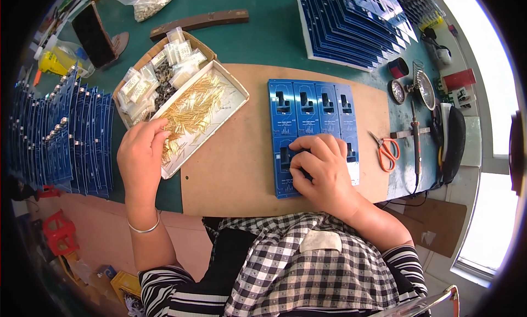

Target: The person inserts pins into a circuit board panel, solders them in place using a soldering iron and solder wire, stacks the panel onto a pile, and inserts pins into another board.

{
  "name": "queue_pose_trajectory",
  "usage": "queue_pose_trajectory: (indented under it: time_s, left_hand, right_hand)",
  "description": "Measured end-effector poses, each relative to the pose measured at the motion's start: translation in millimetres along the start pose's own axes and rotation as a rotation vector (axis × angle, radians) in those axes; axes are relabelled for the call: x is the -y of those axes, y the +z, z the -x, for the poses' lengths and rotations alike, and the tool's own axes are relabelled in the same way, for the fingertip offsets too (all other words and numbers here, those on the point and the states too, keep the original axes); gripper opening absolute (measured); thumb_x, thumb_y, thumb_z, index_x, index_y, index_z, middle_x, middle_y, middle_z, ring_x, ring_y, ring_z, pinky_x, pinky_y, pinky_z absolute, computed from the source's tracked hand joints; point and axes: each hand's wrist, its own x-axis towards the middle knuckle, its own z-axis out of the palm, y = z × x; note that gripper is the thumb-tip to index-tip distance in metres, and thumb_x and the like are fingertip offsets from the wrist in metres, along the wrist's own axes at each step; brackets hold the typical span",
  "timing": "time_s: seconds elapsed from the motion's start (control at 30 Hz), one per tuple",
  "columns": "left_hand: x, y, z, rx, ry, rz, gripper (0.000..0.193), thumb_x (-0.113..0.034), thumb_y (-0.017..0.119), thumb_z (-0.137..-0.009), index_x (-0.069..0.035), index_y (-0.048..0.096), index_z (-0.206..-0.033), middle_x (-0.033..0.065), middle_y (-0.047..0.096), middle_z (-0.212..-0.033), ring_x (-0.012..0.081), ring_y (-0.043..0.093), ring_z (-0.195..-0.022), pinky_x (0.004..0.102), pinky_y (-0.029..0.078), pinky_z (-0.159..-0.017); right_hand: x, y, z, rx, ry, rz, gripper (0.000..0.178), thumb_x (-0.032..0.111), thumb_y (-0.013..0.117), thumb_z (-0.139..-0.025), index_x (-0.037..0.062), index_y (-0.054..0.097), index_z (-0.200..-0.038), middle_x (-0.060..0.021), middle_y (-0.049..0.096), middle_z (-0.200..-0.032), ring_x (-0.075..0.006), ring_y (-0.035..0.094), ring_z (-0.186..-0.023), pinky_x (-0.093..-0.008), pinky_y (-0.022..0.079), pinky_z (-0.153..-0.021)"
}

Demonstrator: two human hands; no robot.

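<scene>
My left hand (141, 146) is at the near left edge of a white cardboard tray (233, 109), its thumb and forefinger pressed together among thin gold pins (192, 109). Whatever sits between those fingertips is too small to make out. Flat on the brown board lies a blue circuit board panel (306, 131) with rows of black cut-out shapes. Over its near half rests my right hand (324, 166), fingers curled and the thumb close to the forefinger. It covers part of the panel, and anything in its pinch is hidden.
Small clear packets (140, 86) fill the tray's far side. Blue circuit boards (66, 135) stand upright at left; more boards (351, 28) are stacked at far right. Orange-handled scissors (387, 153) and a soldering iron (416, 141) lie right of the brown work board (230, 179).
</scene>
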Motion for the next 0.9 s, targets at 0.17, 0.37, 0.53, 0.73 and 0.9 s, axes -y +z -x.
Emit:
queue_pose_trajectory:
  time_s: [0.17, 0.37, 0.53, 0.73, 0.9]
  left_hand:
    - [1.5, 0.8, -0.2, -0.001, -0.019, 0.056, 0.010, -0.004, 0.069, -0.079, -0.004, 0.066, -0.089, 0.0097, 0.061, -0.080, 0.0286, 0.060, -0.077, 0.0368, 0.048, -0.068]
    - [3.9, 4.1, -6.5, -0.005, -0.010, 0.064, 0.010, -0.003, 0.070, -0.077, -0.004, 0.067, -0.087, 0.0092, 0.061, -0.081, 0.0281, 0.061, -0.076, 0.0362, 0.048, -0.067]
    - [5.4, -2.4, -4.4, -0.077, -0.015, 0.126, 0.012, -0.003, 0.072, -0.076, -0.005, 0.069, -0.087, 0.0101, 0.062, -0.080, 0.0292, 0.062, -0.072, 0.0364, 0.049, -0.064]
    - [3.9, 0.7, -0.7, -0.062, -0.032, 0.326, 0.011, -0.004, 0.072, -0.078, -0.005, 0.068, -0.088, 0.0116, 0.064, -0.082, 0.0308, 0.064, -0.073, 0.0367, 0.052, -0.064]
    - [-3.5, -1.6, 6.1, -0.045, -0.217, 0.559, 0.009, 0.002, 0.067, -0.081, -0.001, 0.067, -0.090, 0.0108, 0.066, -0.082, 0.0224, 0.068, -0.072, 0.0301, 0.052, -0.064]
  right_hand:
    - [1.6, 0.9, 0.1, 0.005, -0.010, 0.031, 0.012, 0.009, 0.068, -0.072, 0.0108, 0.063, -0.083, -0.0011, 0.060, -0.107, -0.0216, 0.053, -0.100, -0.0389, 0.036, -0.088]
    - [3.9, 3.6, -6.1, -0.006, -0.040, 0.081, 0.016, 0.010, 0.067, -0.070, 0.0102, 0.063, -0.086, -0.0028, 0.059, -0.107, -0.0221, 0.053, -0.100, -0.0399, 0.037, -0.087]
    - [20.4, -2.7, -9.5, 0.043, -0.214, 0.365, 0.018, 0.016, 0.060, -0.070, 0.0115, 0.060, -0.088, -0.0026, 0.059, -0.109, -0.0198, 0.054, -0.100, -0.0432, 0.036, -0.090]
    - [7.5, -6.9, 17.5, 0.077, -0.193, 0.438, 0.033, 0.030, 0.064, -0.080, 0.0141, 0.065, -0.108, -0.0028, 0.060, -0.120, -0.0225, 0.055, -0.105, -0.0487, 0.032, -0.096]
    - [11.5, -4.3, 35.4, 0.167, -0.205, 0.503, 0.052, 0.048, 0.060, -0.084, 0.0117, 0.063, -0.120, -0.0051, 0.052, -0.135, -0.0259, 0.051, -0.113, -0.0540, 0.028, -0.100]
